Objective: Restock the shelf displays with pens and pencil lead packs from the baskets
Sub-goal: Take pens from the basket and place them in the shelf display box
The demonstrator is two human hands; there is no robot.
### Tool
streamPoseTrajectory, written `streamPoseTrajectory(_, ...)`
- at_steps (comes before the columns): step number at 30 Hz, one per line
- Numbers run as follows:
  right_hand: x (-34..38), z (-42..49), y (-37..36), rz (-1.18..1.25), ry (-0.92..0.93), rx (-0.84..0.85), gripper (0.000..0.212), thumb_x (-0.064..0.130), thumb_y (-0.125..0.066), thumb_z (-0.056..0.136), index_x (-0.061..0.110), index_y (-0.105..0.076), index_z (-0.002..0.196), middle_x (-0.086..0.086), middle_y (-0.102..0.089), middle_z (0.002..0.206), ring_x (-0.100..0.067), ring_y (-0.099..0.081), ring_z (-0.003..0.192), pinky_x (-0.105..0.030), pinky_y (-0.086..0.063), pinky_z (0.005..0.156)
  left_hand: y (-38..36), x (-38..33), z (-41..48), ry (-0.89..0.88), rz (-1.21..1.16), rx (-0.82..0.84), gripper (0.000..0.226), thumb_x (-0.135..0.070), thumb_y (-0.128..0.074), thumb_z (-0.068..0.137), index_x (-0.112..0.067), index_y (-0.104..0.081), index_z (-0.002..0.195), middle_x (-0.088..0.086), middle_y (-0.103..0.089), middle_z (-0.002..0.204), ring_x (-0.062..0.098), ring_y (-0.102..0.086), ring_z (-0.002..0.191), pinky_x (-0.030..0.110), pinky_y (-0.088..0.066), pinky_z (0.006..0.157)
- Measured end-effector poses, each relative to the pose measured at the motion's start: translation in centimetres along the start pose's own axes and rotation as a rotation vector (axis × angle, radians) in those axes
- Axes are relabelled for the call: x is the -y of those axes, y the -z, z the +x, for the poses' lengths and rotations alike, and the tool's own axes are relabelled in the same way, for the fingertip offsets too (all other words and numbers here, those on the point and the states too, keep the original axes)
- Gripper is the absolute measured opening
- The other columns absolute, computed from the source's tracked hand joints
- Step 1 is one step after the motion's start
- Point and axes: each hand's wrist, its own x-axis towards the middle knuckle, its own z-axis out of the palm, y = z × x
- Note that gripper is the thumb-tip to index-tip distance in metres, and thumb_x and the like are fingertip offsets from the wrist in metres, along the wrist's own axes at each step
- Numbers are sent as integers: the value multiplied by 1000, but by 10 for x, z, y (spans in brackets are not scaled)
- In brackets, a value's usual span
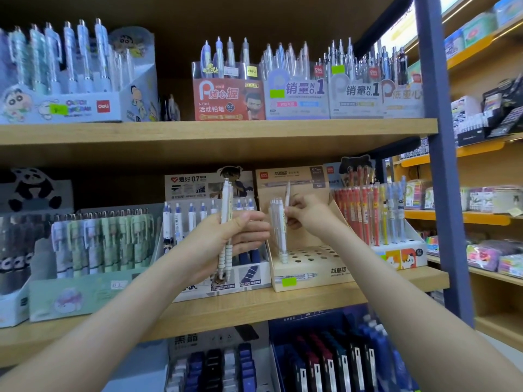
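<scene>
My left hand (226, 236) grips a small bunch of white mechanical pencils (225, 244), held upright in front of the middle shelf. My right hand (305, 215) pinches a single white pencil (287, 195) near its middle, tip down, over the beige display stand (308, 267). That stand has rows of round holes, most of them vacant, and a few white pencils (278, 230) stand in its back left corner. No basket is in view.
A blue-and-white pen display (243, 267) sits left of the beige stand, and a red and yellow pen display (376, 222) to its right. The wooden shelf board (226, 134) above carries more pen boxes. A blue upright post (441, 165) borders the right side.
</scene>
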Motion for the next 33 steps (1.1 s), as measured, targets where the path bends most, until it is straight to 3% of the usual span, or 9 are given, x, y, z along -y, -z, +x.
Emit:
streamPoseTrajectory(2,1,1,-1,-14,-21,-8,5,17,-55,94,14,-58,92,-11,-65,91,-22,-63,83,-36,-55,82,2,0,0,8,4,-6,29,-20,-46,96,-4,-63,114,16,-71,105,24,-69,100,29,-58,82)
streamPoseTrajectory(5,2,2,0,-62,-52,-33,13,19,-54,95,18,-54,82,-10,-64,87,-24,-64,84,-38,-55,83,4,0,1,22,-9,-16,29,-20,-47,95,-4,-63,113,16,-71,105,24,-69,100,31,-57,83)
streamPoseTrajectory(10,1,-1,-3,-4,-7,-58,15,18,-52,96,19,-53,81,-5,-60,77,-20,-59,74,-35,-54,77,5,1,2,21,-10,-14,29,-20,-47,95,-5,-63,113,15,-71,105,24,-69,100,30,-57,83)
streamPoseTrajectory(19,4,0,-6,-114,-31,-56,17,18,-53,95,18,-53,78,-5,-60,76,-22,-60,74,-41,-55,84,8,8,1,28,-34,-24,25,-18,-47,96,-6,-64,109,15,-72,104,23,-69,98,30,-58,82)
streamPoseTrajectory(26,0,-16,-9,-215,-45,34,17,19,-51,96,8,-62,100,-12,-67,94,-18,-62,78,-23,-50,67,7,15,5,24,-51,-7,27,-20,-48,95,-4,-63,112,15,-72,104,24,-69,99,30,-58,83)
streamPoseTrajectory(29,1,-18,-6,-250,-47,87,14,17,-53,95,10,-62,103,-7,-66,92,-13,-60,72,-16,-45,55,7,17,4,20,-52,-5,27,-20,-49,94,-4,-63,110,15,-72,103,24,-69,99,30,-58,82)
streamPoseTrajectory(31,-3,-19,-6,-287,-53,133,15,16,-58,93,11,-62,105,-5,-67,94,-15,-63,77,-18,-48,60,8,18,4,20,-49,-4,27,-20,-49,94,-4,-63,111,15,-72,104,24,-69,100,30,-57,83)
streamPoseTrajectory(33,-9,-20,-6,-323,-49,149,16,17,-61,91,11,-64,105,-10,-68,100,-23,-64,91,-29,-52,77,8,18,4,20,-45,-5,27,-19,-48,95,-4,-63,113,15,-72,105,24,-69,100,31,-57,85)
